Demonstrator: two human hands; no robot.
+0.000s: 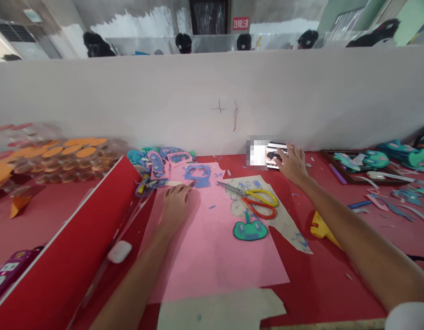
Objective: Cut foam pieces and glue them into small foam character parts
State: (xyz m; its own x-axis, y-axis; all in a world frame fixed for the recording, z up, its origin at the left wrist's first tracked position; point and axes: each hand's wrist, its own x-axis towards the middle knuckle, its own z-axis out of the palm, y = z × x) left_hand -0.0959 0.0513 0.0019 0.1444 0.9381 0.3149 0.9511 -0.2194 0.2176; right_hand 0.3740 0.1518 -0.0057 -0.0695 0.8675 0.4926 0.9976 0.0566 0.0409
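My left hand rests on a large pink sheet, fingers curled together. A small pointed thing shows at its fingertips, too little of it to name. Just beyond lies a blue cut-out frame. My right hand reaches to the white partition, fingers apart, touching the right side of a lit phone screen; the screen's left part is blurred out. Between my hands lie scissors with yellow and orange handles, partly open. Nearer me is a green frog-face cut-out with a stem.
A red upright board runs along the left, with a white earbud case beside it. Orange-topped cups stand behind. To the right are a dark tray of cut-outs, scraps and a yellow tool. The white partition closes off the back.
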